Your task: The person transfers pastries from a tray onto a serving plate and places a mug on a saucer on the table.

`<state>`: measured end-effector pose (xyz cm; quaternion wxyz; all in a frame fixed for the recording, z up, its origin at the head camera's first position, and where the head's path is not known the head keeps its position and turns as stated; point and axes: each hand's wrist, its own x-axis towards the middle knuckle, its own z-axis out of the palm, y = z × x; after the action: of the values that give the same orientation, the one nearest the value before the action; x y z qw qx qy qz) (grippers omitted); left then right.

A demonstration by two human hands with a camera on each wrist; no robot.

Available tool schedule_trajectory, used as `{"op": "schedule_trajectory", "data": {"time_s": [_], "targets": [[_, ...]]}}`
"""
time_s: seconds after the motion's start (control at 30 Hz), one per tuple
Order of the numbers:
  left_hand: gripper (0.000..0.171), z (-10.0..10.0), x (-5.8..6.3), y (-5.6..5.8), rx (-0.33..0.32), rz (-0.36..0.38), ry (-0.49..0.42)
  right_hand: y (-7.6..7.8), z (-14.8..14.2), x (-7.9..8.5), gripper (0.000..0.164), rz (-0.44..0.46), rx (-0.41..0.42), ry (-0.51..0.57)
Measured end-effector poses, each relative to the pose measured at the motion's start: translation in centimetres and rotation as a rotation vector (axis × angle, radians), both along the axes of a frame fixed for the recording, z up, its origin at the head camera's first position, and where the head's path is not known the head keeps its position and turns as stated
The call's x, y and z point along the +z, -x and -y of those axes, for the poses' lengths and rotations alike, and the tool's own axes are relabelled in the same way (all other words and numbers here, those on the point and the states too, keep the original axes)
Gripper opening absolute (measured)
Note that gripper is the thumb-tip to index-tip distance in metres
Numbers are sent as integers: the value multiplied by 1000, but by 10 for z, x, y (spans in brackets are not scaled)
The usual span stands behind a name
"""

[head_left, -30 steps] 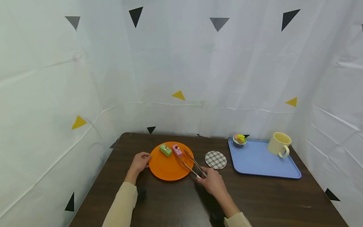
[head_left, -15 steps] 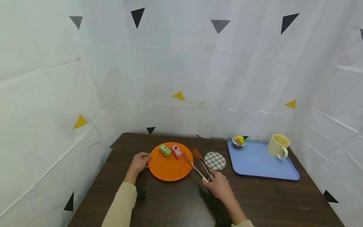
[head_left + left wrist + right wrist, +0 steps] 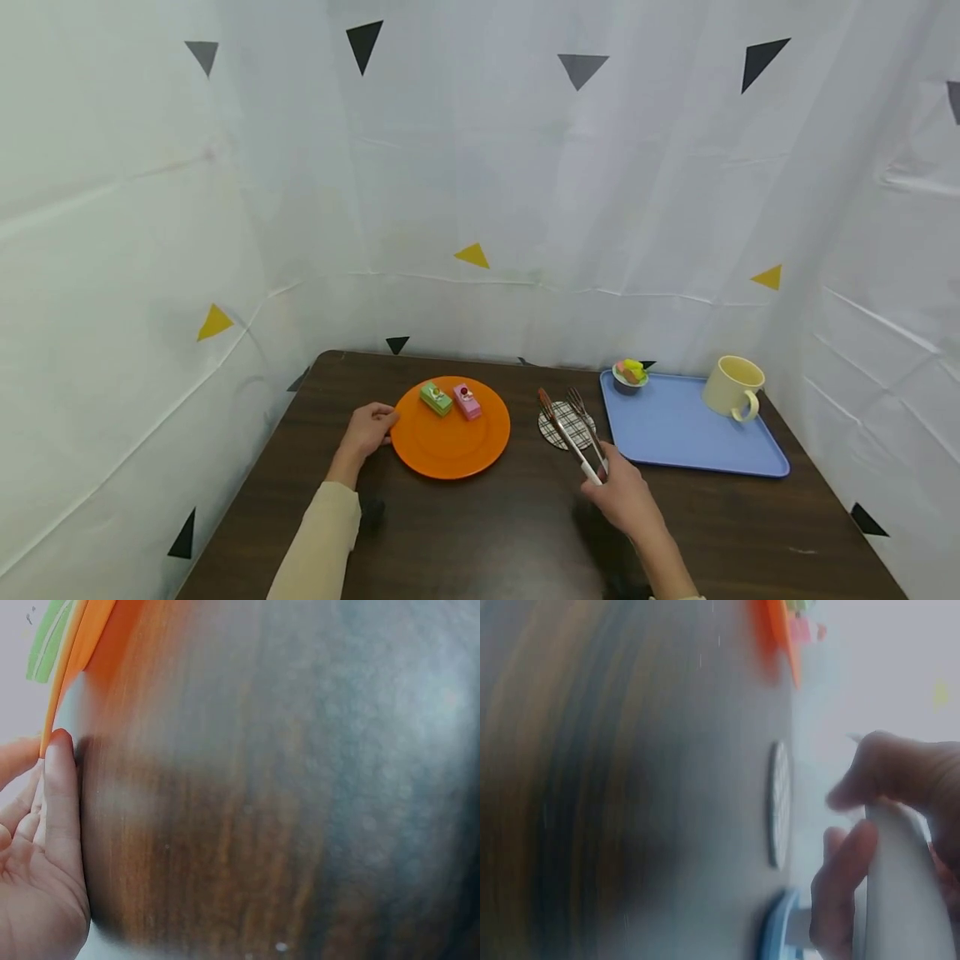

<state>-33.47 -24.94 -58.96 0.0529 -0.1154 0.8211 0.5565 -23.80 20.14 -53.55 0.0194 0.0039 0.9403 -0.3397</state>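
My left hand (image 3: 365, 435) pinches the left rim of a round orange plate (image 3: 450, 454); in the left wrist view the thumb and a finger (image 3: 61, 802) lie on either side of that rim. Near the back of the plate sit a green toy cake slice (image 3: 437, 399) and a pink one (image 3: 467, 402) with a red dot on top. My right hand (image 3: 626, 500) grips metal tongs (image 3: 567, 442) with brown tips. The tongs' arms are spread, nothing between them, and overlap a checked round coaster (image 3: 574, 427) in the head view.
Right of the coaster lies a blue tray (image 3: 682, 442). It bears a yellow mug (image 3: 723, 396) and a small cup of colourful pieces (image 3: 628, 377). White sheeting (image 3: 465, 167) surrounds the dark wooden table (image 3: 465, 542) at the back and sides.
The tongs have come away from the pink cake slice and travelled right, off the plate to over the coaster, their arms spread. My left hand stays at the rim.
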Motion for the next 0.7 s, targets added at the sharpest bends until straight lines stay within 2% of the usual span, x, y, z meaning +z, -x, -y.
{"op": "schedule_trajectory", "data": {"time_s": [0.3,0.7], "targets": [[37,0,2,1,-6,5,26,-2,-34,7,74,34,-81,-54],[36,1,3,2,-2,19,0,-1,-77,9,78,99,-192,-106]]}}
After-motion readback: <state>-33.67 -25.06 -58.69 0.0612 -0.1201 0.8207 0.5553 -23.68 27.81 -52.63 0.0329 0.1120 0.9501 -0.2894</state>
